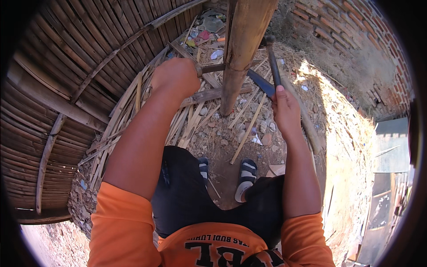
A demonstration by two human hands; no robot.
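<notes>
My left hand is closed in a fist around the handle of what looks like a machete. Its dark blade meets an upright bamboo pole; whether it cuts in or passes behind is hidden. To the pole's right, a broad blue-black blade sticks out near my right hand; I cannot tell if it is the same tool. My right hand grips a hammer by its dark handle, thumb along it, with the head raised beside the pole.
Split bamboo strips, stones and litter cover the ground around the pole's foot. A slatted bamboo wall curves along the left. At the upper right stands a brick wall. My sandalled feet are close below the pole.
</notes>
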